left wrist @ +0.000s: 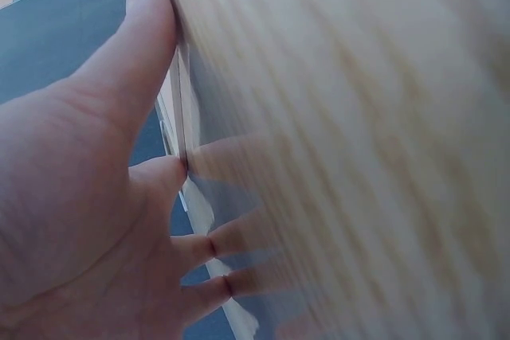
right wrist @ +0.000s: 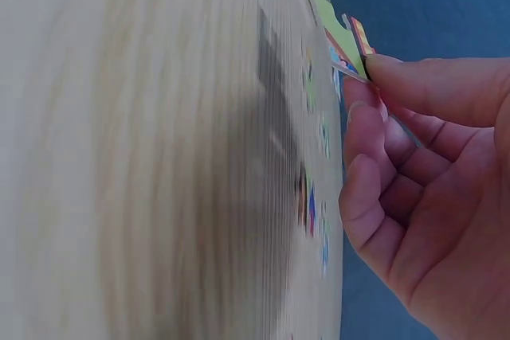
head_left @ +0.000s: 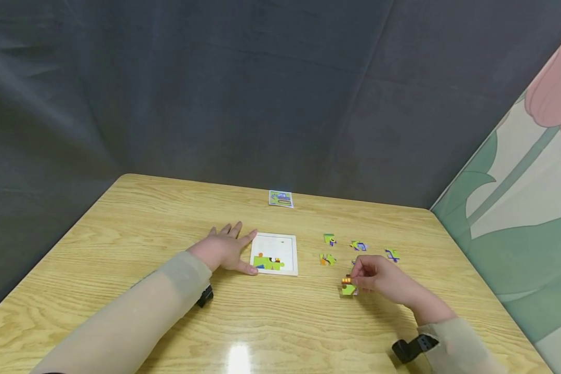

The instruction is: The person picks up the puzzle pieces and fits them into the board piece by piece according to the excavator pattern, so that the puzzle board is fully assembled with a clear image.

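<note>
A green puzzle piece [head_left: 349, 289] with a yellow and brown strip is pinched between the thumb and fingers of my right hand [head_left: 378, 278]. In the right wrist view this puzzle piece [right wrist: 344, 37] is held off the table, its far side hidden by the fingers. My left hand [head_left: 224, 250] lies with spread fingers at the left edge of a white puzzle tray [head_left: 273, 244], its thumb and index finger touching the frame. Joined green pieces [head_left: 268, 263] fill the tray's lower left part. In the left wrist view the left hand [left wrist: 88, 173] shows straight fingers against the table.
Loose puzzle pieces lie right of the tray, among them a green one [head_left: 329, 239], an orange and green one [head_left: 327, 259] and a blue and green one [head_left: 392, 254]. A small picture card [head_left: 280, 198] lies near the back edge of the wooden table [head_left: 191, 202].
</note>
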Available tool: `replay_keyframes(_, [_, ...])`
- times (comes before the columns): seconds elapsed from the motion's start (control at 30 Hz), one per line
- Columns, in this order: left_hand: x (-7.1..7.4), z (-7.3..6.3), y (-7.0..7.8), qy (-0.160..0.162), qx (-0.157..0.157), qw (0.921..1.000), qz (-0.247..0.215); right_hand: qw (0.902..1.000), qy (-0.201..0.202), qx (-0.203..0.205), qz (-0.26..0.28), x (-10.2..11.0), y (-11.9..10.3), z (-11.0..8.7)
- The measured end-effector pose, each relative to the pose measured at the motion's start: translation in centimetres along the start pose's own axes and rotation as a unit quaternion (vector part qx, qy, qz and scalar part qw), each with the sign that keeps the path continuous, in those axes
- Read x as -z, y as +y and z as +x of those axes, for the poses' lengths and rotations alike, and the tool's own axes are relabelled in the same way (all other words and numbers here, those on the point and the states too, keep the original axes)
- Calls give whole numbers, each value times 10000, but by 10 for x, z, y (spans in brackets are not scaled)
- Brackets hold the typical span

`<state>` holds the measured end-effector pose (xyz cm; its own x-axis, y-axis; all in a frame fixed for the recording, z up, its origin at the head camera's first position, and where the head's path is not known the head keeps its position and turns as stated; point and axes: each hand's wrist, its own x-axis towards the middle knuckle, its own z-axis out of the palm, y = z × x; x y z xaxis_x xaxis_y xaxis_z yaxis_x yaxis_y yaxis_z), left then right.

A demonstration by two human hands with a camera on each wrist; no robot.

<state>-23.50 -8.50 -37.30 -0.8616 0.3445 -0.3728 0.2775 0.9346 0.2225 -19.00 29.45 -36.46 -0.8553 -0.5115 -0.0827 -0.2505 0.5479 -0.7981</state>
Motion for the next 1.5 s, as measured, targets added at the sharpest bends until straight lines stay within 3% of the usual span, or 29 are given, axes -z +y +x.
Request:
replay_keyframes(0.53, [0,0,-1,1,-9,10000,25,9996,157,35,221,-29,-21,69])
replay_keyframes(0.8, [4,-7,2,-93,21,9999,83,9988,359,-265,180,-47,-31,98])
replay_keyframes(1.2, [2,-3,3,-39,-57,9999,80,9995,150,-165,218,-66,-33,114])
replay_keyframes(1.5, [3,-4,3,-28,-57,10000,-1,9991,86,-423,-49,-72,-39,115])
